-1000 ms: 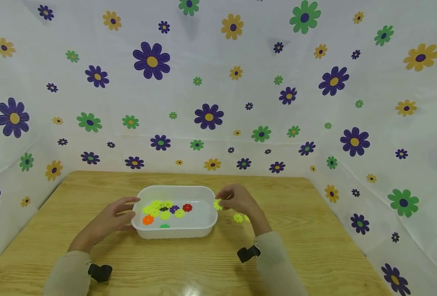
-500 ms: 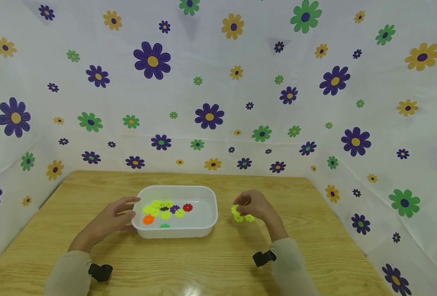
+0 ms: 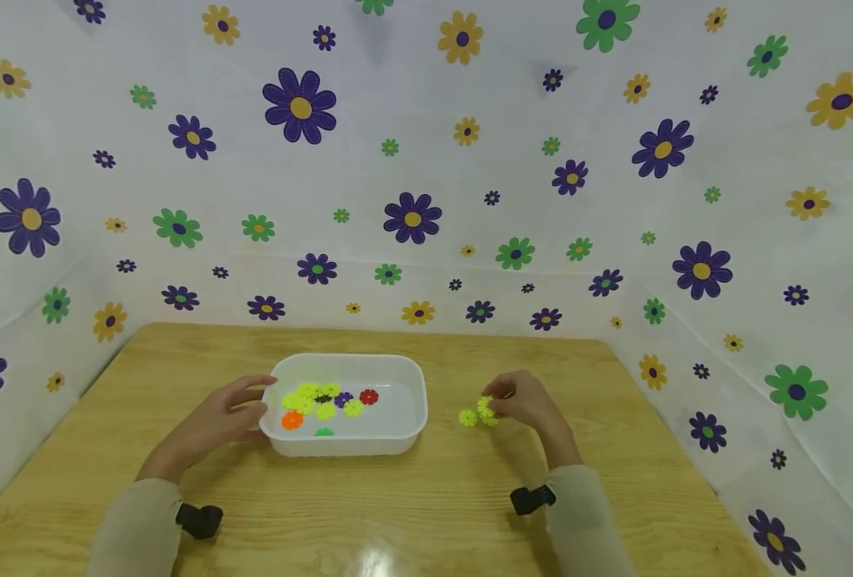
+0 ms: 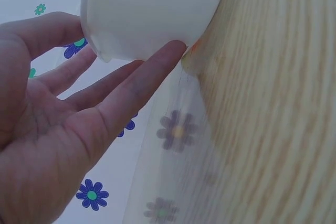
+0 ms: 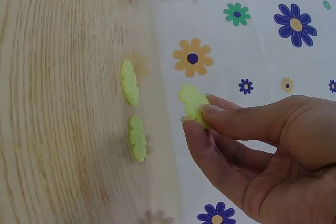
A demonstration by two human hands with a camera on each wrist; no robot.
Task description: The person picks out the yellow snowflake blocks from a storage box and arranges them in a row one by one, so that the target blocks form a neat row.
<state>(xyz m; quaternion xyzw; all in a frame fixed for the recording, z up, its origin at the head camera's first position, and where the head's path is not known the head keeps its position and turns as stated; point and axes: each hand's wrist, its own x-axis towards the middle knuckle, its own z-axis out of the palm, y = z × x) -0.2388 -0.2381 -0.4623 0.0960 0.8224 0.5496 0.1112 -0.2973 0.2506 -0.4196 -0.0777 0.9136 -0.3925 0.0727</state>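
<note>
My right hand (image 3: 523,398) pinches a yellow flower-shaped plastic disc (image 5: 190,98) between thumb and fingertips, held up over the table. Just under it, two more yellow discs (image 3: 467,417) lie on the wood; the right wrist view shows them as a near disc (image 5: 137,138) and a farther one (image 5: 129,82). A white plastic tub (image 3: 390,446) stands to the left. My left hand (image 3: 217,413) touches the tub's left end with extended, spread fingers (image 4: 157,61). Inside the tub are several yellow discs (image 3: 325,411), plus orange (image 3: 293,420), red (image 3: 369,397), purple (image 3: 344,399) and green (image 3: 324,433) ones.
The wooden table (image 3: 398,513) ends at the back against a white cloth (image 3: 354,176) printed with flowers, which also rises on both sides. Each wrist wears a small black camera, the left one (image 3: 200,521) and the right one (image 3: 533,500).
The right hand, pinching a yellow disc, has moved right from the tub's right rim to over the two discs on the table. The left hand stays at the tub. The head view tilts slightly.
</note>
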